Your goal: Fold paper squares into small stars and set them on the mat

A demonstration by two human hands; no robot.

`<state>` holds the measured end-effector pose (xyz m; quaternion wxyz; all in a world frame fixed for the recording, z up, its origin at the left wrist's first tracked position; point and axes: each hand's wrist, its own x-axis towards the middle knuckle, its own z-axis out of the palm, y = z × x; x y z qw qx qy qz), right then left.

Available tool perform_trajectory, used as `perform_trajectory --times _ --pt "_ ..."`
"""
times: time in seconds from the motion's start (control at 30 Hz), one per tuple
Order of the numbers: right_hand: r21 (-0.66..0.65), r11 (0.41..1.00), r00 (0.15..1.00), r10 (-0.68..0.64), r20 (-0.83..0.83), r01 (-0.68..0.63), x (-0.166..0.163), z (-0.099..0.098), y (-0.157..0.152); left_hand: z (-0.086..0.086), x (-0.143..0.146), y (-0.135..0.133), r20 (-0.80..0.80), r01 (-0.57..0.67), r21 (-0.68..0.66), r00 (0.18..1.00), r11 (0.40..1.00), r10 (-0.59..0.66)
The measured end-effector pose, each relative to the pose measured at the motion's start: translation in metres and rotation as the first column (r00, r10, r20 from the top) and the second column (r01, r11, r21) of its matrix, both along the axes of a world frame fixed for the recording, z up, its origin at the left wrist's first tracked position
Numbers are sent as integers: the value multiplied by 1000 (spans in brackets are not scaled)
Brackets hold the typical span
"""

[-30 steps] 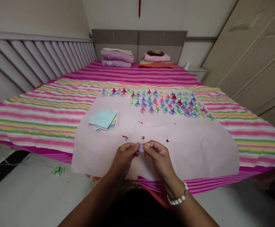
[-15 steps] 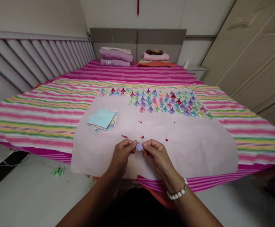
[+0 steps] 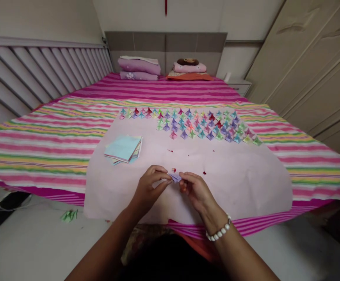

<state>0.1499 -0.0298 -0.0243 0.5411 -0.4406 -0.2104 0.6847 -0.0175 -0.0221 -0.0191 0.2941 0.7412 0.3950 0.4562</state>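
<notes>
Left: paper stack (image 3: 123,149) inside the left edge of the pale sheet (image 3: 246,179). Lower center: left hand (image 3: 151,185) and right hand (image 3: 194,187) pinch opposite ends of the purple folded paper (image 3: 175,177). Right: open sheet surface extends to the curved edge.

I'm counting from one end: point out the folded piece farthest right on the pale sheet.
The green folded piece at the right end of the nearest row; all others lie further left.

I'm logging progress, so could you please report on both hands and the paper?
Right hand pinching purple paper. Left hand at its other end. Red scrap just beyond.
</notes>
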Motion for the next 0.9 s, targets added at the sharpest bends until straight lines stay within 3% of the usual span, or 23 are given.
perform_trajectory --times 0.23,0.33,0.4,0.5,0.63,0.7,0.9 --pt "5 999 998 44 39 -44 -2 -3 7 -3 4 11 -135 63 116 990 991 -47" --pt "66 995 991 63 114 -71 0 -7 12 -5 7 19 -115 36 68 993 997 -28" --pt "163 986 969 2 248 -44 3 -10 16 -6 9 26 -77 -14 0 997 1000 14" --pt "377 926 879 -172 444 -9 7 -14 23 -8 11 36 -61 -76 -54 996 996 72" --pt "584 799 804 -252 539 -141 8 -19 34 -11 13 47 -71 -68 -37 995 997 65" --pt "614 768 784 -263 562 -182 7 -21 41 -12 15 53 -84 -58 -13 995 998 56" --pt "627 755 742 -308 596 -190 6 -26 63 -19 18 74 -109 -59 42 992 997 63"
